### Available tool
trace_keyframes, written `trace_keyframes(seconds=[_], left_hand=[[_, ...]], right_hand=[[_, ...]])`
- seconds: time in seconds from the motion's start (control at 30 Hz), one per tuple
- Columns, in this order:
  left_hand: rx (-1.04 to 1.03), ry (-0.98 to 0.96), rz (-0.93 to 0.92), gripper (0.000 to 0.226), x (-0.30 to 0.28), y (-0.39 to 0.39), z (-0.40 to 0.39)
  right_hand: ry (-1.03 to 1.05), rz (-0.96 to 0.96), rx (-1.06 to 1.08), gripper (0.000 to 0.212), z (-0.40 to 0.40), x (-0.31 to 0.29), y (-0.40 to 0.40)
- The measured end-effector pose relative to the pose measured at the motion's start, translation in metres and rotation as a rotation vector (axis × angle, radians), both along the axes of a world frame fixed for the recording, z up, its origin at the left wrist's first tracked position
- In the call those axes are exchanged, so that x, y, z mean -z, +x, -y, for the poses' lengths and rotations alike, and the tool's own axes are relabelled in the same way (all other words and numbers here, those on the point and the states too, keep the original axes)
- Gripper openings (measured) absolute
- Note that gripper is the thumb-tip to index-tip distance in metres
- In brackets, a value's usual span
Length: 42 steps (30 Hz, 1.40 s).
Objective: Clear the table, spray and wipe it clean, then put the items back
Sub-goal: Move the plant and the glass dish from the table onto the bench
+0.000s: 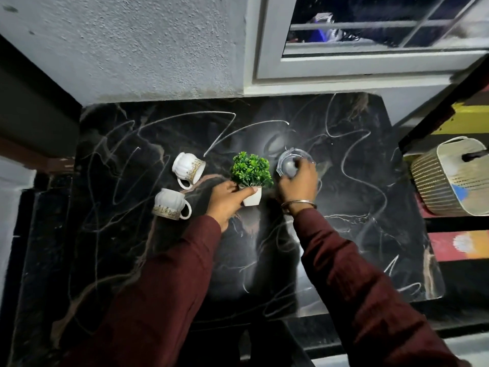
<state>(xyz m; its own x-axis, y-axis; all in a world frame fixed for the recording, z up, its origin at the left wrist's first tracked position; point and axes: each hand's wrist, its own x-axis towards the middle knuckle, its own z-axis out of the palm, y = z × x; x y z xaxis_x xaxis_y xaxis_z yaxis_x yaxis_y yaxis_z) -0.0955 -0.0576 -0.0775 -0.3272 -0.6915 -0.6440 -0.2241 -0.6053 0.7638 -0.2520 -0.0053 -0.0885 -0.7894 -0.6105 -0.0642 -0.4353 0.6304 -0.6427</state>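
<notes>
On the black marbled table (357,207) my left hand (227,200) grips the white pot of a small green artificial plant (251,173) near the middle. Just right of it, my right hand (299,184) holds a clear glass jar with a grey lid (288,161), fingers curled round its near side. Two white cups with gold rims lie on their sides to the left: one (188,168) behind, one (170,203) in front.
A grey textured wall (132,49) and a white window frame (344,67) back the table. A ribbed beige basket (449,178) stands on a shelf off the table's right edge. A dark surface lies to the left.
</notes>
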Motion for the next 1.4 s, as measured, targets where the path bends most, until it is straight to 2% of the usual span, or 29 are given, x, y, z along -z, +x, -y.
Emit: trace_keyframes(seconds=[0.07, 0.17, 0.27, 0.37, 0.53, 0.6, 0.7, 0.8, 0.87, 0.93, 1.17, 1.4], left_hand=[[-0.028, -0.015, 0.016, 0.016, 0.004, -0.004, 0.001], [-0.108, 0.004, 0.017, 0.018, 0.005, -0.009, 0.002], [-0.161, 0.046, -0.012, 0.012, 0.004, -0.014, -0.001], [-0.157, 0.053, -0.026, 0.012, 0.007, -0.014, -0.005], [-0.191, 0.033, -0.067, 0.009, 0.008, -0.017, -0.014], [-0.208, 0.011, -0.05, 0.008, 0.008, -0.019, -0.019], [-0.211, -0.039, -0.001, 0.008, 0.009, -0.022, -0.022], [-0.236, -0.061, -0.033, 0.009, 0.008, -0.023, -0.024], [-0.232, -0.079, -0.06, 0.011, 0.006, -0.022, -0.026], [-0.224, -0.112, -0.067, 0.013, 0.002, -0.02, -0.03], [-0.261, -0.099, -0.107, 0.023, -0.014, -0.007, -0.035], [-0.114, -0.105, -0.185, 0.035, -0.039, -0.01, -0.042]], right_hand=[[0.2, -0.219, -0.087, 0.045, -0.004, 0.003, -0.018], [0.446, -0.322, -0.386, 0.039, -0.01, 0.019, -0.031], [0.439, -0.345, -0.425, 0.027, -0.018, 0.024, -0.032], [0.415, -0.341, -0.418, 0.027, -0.026, 0.022, -0.033], [0.44, -0.371, -0.54, 0.029, -0.037, 0.012, -0.035], [0.344, -0.344, -0.486, 0.032, -0.04, 0.007, -0.035], [0.117, -0.182, -0.21, 0.032, -0.037, 0.006, -0.041], [0.247, 0.04, -0.073, 0.047, -0.029, 0.009, -0.047], [0.364, 0.136, -0.083, 0.042, -0.027, 0.012, -0.047], [0.392, 0.173, -0.081, 0.033, -0.028, 0.01, -0.047], [0.272, 0.38, 0.06, 0.036, -0.04, -0.014, -0.046], [0.116, 0.423, 0.241, 0.031, -0.071, -0.057, -0.04]])
